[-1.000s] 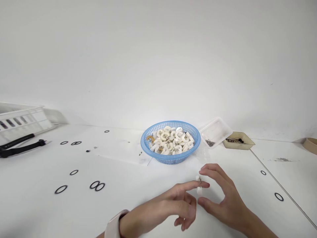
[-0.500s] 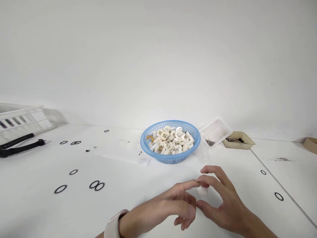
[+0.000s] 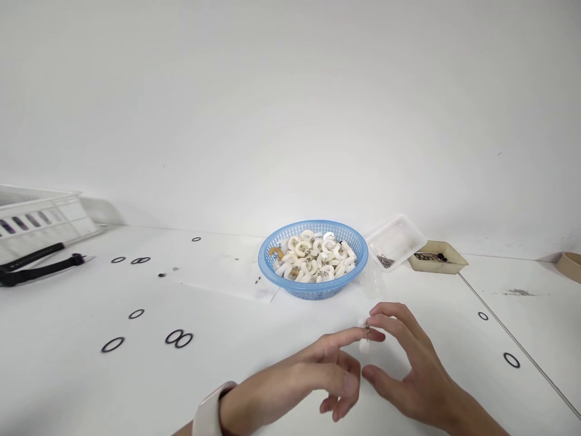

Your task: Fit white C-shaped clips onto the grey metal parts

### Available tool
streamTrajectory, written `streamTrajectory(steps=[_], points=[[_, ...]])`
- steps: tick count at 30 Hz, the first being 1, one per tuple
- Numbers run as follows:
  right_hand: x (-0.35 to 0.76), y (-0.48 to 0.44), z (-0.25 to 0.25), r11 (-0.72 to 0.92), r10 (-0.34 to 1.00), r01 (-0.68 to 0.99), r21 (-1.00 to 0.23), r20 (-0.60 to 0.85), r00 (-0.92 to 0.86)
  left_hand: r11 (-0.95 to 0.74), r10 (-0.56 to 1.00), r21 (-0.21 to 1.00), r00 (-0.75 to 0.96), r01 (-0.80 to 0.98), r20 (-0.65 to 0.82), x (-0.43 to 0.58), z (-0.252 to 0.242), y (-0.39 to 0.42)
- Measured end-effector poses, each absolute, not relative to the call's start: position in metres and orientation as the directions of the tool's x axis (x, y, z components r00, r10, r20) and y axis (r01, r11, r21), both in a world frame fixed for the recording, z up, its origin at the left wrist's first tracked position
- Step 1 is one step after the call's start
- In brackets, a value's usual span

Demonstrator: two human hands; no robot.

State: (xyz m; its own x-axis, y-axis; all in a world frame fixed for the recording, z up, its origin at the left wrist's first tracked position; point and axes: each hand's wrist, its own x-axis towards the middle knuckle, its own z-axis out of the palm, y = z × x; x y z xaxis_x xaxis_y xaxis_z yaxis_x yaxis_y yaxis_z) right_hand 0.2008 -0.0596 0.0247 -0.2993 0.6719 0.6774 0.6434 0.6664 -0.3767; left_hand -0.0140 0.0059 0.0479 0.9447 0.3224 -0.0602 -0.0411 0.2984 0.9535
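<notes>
My left hand (image 3: 313, 378) reaches in from the lower middle, its forefinger stretched out to touch a small white plastic piece (image 3: 364, 343) with a bit of metal on top. My right hand (image 3: 408, 369) comes from the lower right, fingers curved around the same piece, forefinger and thumb on either side of it. The piece sits between both hands just above the white table (image 3: 272, 363). Behind them stands a blue mesh basket (image 3: 313, 284) heaped with several white curved parts (image 3: 313, 257).
A clear tray (image 3: 396, 241) with small metal bits and a beige tray (image 3: 438, 257) stand right of the basket. Black rings (image 3: 178, 339) lie scattered on the left and right. Black-handled pliers (image 3: 39, 269) and a white crate (image 3: 36, 221) are at far left.
The small white piece has been turned between my fingertips; my right fingers closed over it and then opened slightly. Both hands stay in the same spot.
</notes>
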Motion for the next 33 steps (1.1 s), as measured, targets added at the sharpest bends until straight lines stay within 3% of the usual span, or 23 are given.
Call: streamTrajectory(steps=[33], points=[[0.2025, -0.0617, 0.029, 0.685, 0.653, 0.633, -0.36, 0.688, -0.316, 0.327, 0.316, 0.943, 0.947, -0.054, -0.055, -0.0152, 0.0423, 0.0061]])
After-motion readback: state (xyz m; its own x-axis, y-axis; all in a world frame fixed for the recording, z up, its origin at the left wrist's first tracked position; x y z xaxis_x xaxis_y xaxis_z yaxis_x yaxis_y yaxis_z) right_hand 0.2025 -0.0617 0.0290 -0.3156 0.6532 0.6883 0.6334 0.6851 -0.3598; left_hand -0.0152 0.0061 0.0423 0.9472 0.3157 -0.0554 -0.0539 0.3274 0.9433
